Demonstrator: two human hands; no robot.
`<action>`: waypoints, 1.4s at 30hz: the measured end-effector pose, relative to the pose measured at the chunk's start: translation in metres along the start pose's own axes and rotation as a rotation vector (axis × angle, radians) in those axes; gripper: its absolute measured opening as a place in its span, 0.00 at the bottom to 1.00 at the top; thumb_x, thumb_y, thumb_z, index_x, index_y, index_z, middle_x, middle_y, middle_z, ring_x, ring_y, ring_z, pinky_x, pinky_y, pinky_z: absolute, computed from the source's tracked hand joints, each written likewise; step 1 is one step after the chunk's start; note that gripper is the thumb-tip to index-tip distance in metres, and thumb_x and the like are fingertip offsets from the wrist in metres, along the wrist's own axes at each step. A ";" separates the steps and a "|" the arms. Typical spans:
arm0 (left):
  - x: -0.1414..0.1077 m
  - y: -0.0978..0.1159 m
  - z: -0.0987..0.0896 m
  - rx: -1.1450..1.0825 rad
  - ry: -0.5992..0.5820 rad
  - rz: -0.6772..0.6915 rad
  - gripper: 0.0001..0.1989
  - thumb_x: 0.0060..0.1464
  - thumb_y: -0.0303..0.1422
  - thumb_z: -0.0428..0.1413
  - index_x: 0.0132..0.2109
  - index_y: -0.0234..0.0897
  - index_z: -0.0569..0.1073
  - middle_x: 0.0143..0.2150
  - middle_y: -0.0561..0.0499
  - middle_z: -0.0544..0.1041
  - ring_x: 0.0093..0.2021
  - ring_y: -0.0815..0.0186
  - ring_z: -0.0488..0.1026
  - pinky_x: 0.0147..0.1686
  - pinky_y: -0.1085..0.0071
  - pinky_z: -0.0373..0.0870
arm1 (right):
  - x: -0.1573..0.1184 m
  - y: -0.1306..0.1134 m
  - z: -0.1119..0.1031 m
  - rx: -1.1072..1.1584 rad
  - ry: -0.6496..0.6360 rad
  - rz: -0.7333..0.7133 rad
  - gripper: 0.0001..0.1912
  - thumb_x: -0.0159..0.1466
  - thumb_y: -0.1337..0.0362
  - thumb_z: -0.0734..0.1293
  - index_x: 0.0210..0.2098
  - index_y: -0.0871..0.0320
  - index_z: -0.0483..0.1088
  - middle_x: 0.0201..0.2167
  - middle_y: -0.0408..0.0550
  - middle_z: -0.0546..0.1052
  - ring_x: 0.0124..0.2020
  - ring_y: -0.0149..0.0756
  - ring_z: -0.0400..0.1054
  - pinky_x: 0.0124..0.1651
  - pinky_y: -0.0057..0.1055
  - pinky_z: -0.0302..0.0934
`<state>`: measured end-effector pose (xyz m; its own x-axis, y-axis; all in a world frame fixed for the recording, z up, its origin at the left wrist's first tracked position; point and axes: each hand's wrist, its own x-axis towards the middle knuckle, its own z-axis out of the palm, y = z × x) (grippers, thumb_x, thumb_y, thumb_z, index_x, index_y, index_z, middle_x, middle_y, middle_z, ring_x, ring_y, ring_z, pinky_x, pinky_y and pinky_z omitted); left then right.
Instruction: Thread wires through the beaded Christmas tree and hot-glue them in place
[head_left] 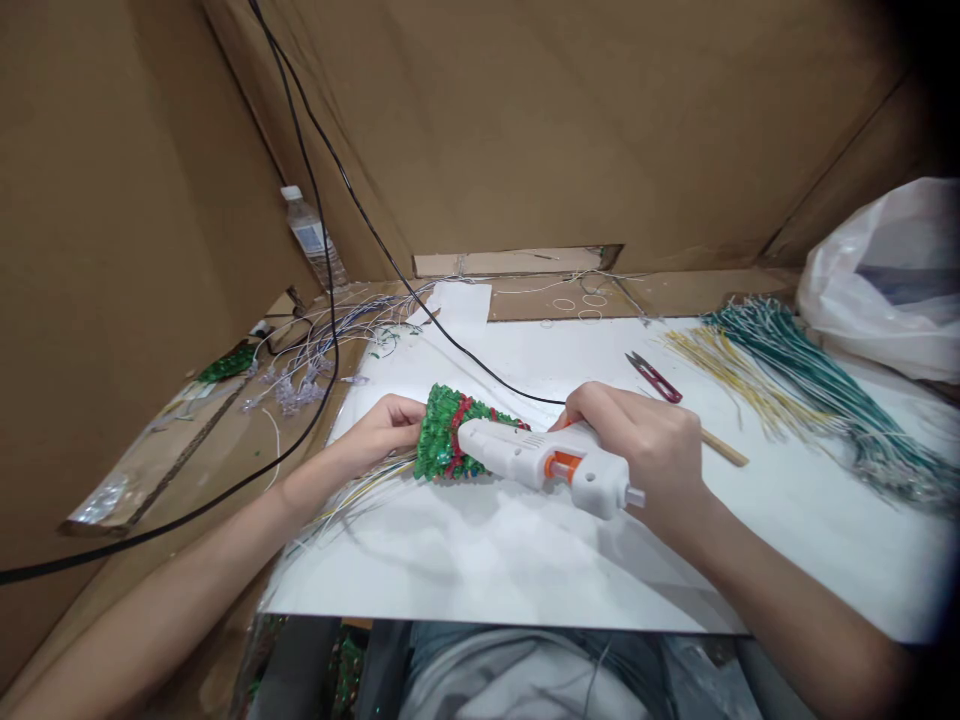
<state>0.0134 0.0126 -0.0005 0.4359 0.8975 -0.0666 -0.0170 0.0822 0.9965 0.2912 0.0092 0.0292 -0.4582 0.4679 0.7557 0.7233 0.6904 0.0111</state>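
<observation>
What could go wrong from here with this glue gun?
If the glue gun is hot, its nozzle, close to the right hand, could burn skin. The black cable lies just behind the hands and might snag. The wires from the sequin piece in the left hand could catch glue.

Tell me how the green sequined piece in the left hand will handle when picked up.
The green sequined piece is probably light for its size, since the left hand steadies it with only its fingers. Its overlapping sequins look likely to feel slick. The thin wires trailing from it look floppy, so they would probably drag behind.
</observation>
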 end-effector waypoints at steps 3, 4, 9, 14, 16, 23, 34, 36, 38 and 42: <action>0.000 0.000 0.000 0.002 -0.001 -0.009 0.10 0.46 0.35 0.64 0.34 0.32 0.82 0.28 0.47 0.81 0.27 0.65 0.77 0.29 0.75 0.71 | -0.001 0.002 0.002 -0.018 0.031 0.003 0.06 0.57 0.72 0.59 0.24 0.58 0.64 0.17 0.40 0.67 0.18 0.26 0.56 0.24 0.29 0.40; 0.000 -0.001 -0.001 0.004 0.002 -0.009 0.10 0.46 0.35 0.64 0.33 0.32 0.82 0.28 0.46 0.81 0.27 0.65 0.76 0.29 0.75 0.71 | -0.002 0.003 0.003 -0.024 0.041 0.003 0.06 0.56 0.72 0.59 0.24 0.58 0.64 0.17 0.40 0.67 0.17 0.26 0.56 0.24 0.29 0.40; 0.001 -0.002 -0.003 -0.002 0.017 -0.011 0.11 0.44 0.36 0.65 0.32 0.32 0.81 0.28 0.46 0.81 0.27 0.65 0.76 0.28 0.75 0.70 | -0.002 0.004 0.005 -0.044 0.051 0.001 0.06 0.56 0.72 0.59 0.25 0.58 0.63 0.17 0.39 0.65 0.17 0.25 0.54 0.24 0.28 0.40; 0.001 -0.002 -0.002 -0.012 0.029 -0.042 0.11 0.44 0.36 0.65 0.33 0.31 0.81 0.29 0.45 0.81 0.27 0.63 0.76 0.28 0.73 0.70 | 0.000 0.003 0.003 -0.059 0.048 -0.003 0.06 0.57 0.71 0.61 0.25 0.58 0.61 0.16 0.38 0.63 0.17 0.25 0.52 0.23 0.27 0.40; 0.000 -0.002 -0.002 -0.002 0.030 -0.045 0.12 0.44 0.36 0.65 0.33 0.31 0.81 0.29 0.45 0.81 0.27 0.63 0.76 0.28 0.73 0.70 | -0.001 0.004 0.003 -0.062 0.048 0.002 0.07 0.59 0.70 0.60 0.24 0.58 0.61 0.16 0.38 0.62 0.17 0.25 0.52 0.23 0.27 0.40; 0.001 -0.003 -0.004 0.010 0.049 -0.026 0.11 0.43 0.36 0.66 0.32 0.31 0.81 0.28 0.45 0.81 0.26 0.64 0.76 0.27 0.75 0.70 | 0.000 0.006 0.003 -0.054 0.033 0.014 0.13 0.62 0.61 0.61 0.23 0.58 0.60 0.15 0.39 0.62 0.16 0.25 0.51 0.23 0.27 0.39; 0.001 -0.004 -0.002 0.033 0.081 -0.072 0.12 0.43 0.35 0.65 0.33 0.29 0.81 0.29 0.43 0.81 0.29 0.60 0.77 0.29 0.71 0.72 | -0.001 0.006 0.000 -0.039 0.025 0.024 0.11 0.61 0.63 0.61 0.23 0.57 0.59 0.15 0.38 0.62 0.16 0.25 0.50 0.23 0.28 0.38; 0.001 -0.005 -0.003 0.019 0.076 -0.079 0.12 0.43 0.35 0.65 0.34 0.29 0.81 0.29 0.43 0.81 0.28 0.60 0.77 0.29 0.71 0.72 | -0.001 0.007 0.000 -0.036 0.021 0.018 0.09 0.61 0.66 0.60 0.24 0.57 0.59 0.15 0.38 0.61 0.16 0.25 0.50 0.23 0.28 0.38; 0.001 -0.006 -0.003 0.008 0.065 -0.088 0.11 0.43 0.34 0.65 0.33 0.29 0.81 0.28 0.43 0.81 0.28 0.60 0.77 0.28 0.72 0.71 | -0.001 0.007 0.000 -0.032 0.020 0.017 0.09 0.60 0.67 0.60 0.24 0.57 0.59 0.16 0.38 0.62 0.17 0.25 0.50 0.23 0.28 0.38; 0.001 -0.006 -0.003 0.003 0.066 -0.094 0.12 0.44 0.34 0.64 0.34 0.29 0.81 0.29 0.43 0.82 0.27 0.61 0.77 0.26 0.73 0.70 | -0.001 0.007 0.001 -0.032 0.020 0.019 0.09 0.60 0.65 0.61 0.24 0.57 0.59 0.16 0.38 0.63 0.17 0.25 0.51 0.23 0.28 0.39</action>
<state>0.0114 0.0144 -0.0066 0.3752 0.9124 -0.1634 0.0242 0.1665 0.9857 0.2959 0.0141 0.0279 -0.4339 0.4699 0.7687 0.7484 0.6631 0.0171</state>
